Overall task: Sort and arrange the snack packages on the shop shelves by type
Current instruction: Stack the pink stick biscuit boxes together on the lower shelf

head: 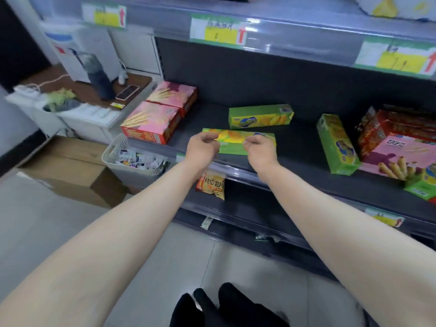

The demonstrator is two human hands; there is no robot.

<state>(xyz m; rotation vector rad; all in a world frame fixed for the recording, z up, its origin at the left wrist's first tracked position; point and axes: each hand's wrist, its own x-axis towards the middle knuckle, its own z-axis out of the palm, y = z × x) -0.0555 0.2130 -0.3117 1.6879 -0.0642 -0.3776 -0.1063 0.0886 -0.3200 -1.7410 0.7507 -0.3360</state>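
Observation:
A long green and yellow biscuit box (236,142) lies flat near the front of the dark middle shelf (295,152). My left hand (203,147) and my right hand (258,149) both grip its near edge, fingers curled. A second green box (260,116) lies flat behind it. A third green box (337,143) lies to the right, pointing toward me. Two pink and red stick-biscuit boxes (153,121) sit at the shelf's left end. More red and pink boxes (398,142) are piled at the right.
An orange chip bag (211,185) hangs over the lower shelf's edge. A white basket (132,156) of small packets stands at the left by cardboard boxes (63,168) on the floor. Price tags run along the upper shelf rail (283,36).

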